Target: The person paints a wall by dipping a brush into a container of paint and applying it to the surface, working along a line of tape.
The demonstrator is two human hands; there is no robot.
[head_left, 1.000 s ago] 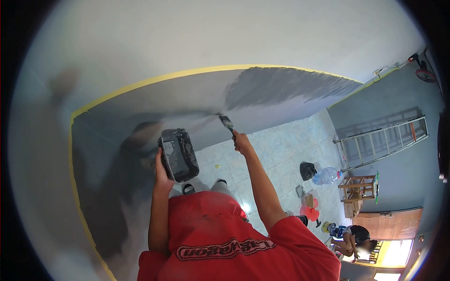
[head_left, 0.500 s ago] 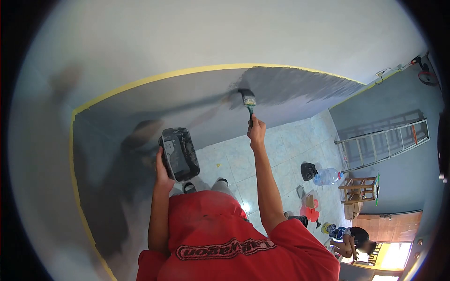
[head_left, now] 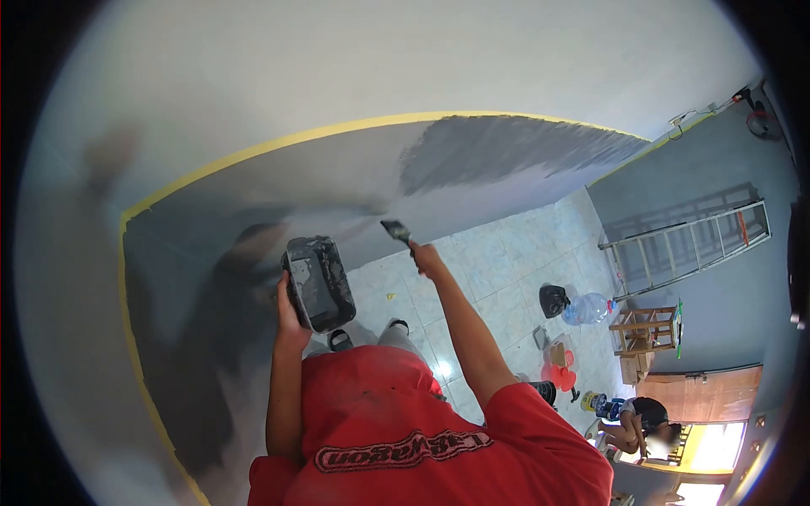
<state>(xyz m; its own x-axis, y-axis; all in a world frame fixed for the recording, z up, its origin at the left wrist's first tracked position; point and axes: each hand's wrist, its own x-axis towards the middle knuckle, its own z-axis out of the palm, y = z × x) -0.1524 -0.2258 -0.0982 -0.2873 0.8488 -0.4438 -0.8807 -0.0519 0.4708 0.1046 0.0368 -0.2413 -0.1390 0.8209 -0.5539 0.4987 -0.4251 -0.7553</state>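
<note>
Facing the wall (head_left: 278,181): large, smooth, pale grey, edged with yellow masking tape (head_left: 253,152); a darker, streaky wet patch (head_left: 506,143) fills the upper right. Floor below is glossy pale tile (head_left: 498,278); a metal ladder (head_left: 688,244) leans on the far wall, and another person (head_left: 634,426) crouches by the doorway.

Change: half a second ago the brush (head_left: 395,230) was up at the dark patch's edge; now it's pulled down and left, off that patch, bristles near the tray. Stroke looks finished; probably a reload.

Left hand (head_left: 287,316) fingers wrapped under the rectangular black paint tray (head_left: 319,282), grey-smeared, tilted toward the wall. Right hand (head_left: 426,257) fingers closed on the brush handle.
</note>
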